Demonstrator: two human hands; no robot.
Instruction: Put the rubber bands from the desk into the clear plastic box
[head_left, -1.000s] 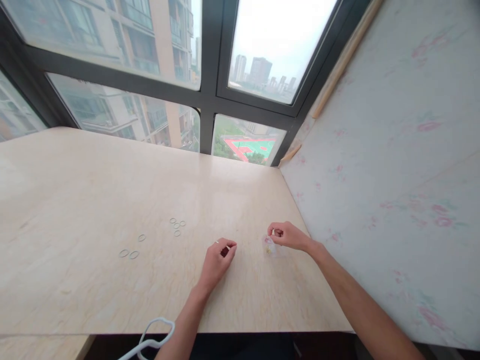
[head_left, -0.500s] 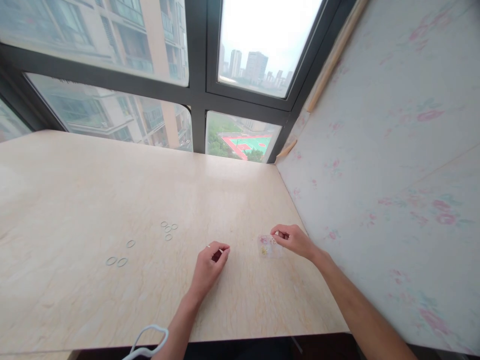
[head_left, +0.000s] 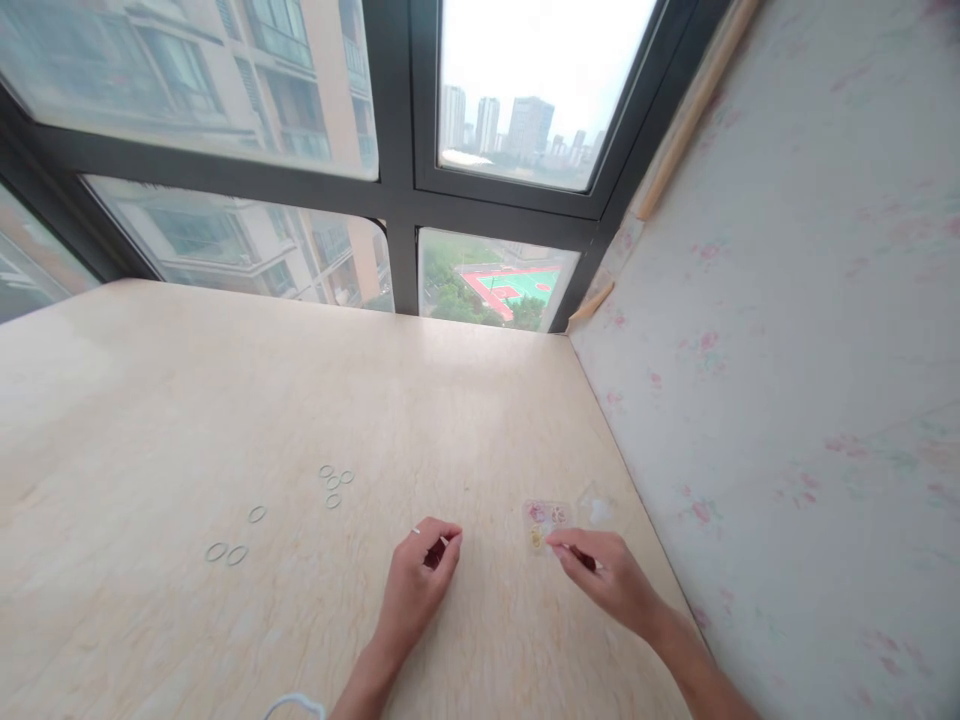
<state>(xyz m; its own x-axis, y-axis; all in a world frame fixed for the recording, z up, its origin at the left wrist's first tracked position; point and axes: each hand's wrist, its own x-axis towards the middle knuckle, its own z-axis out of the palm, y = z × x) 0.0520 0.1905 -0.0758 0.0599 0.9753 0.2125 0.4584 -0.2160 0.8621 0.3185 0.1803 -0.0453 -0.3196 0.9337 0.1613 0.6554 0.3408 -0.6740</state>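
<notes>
A small clear plastic box (head_left: 545, 506) with compartments lies on the tabletop, with reddish bits in the far compartments and yellow bits in a near one. My right hand (head_left: 604, 575) is closed in a pinch, its fingertips over the box's near right part. Whatever may be between those fingers is too small to name. To the left of the box, my left hand (head_left: 416, 575) rests on the surface with thumb and forefinger pressed together. Its fingers hide anything they may hold. A tiny white spot shows at the left forefinger.
Several thin pale rings (head_left: 257, 514) lie in loose groups on the left of the marbled tabletop (head_left: 360, 390). Beyond the box sits a clear piece with something white (head_left: 598, 508). A flowered wall (head_left: 787, 400) bounds the right side, windows the back.
My right hand has shifted from the box's far right part to its near right part, uncovering the clear piece behind. The left hand keeps its pinch. The camera view has tilted slightly.
</notes>
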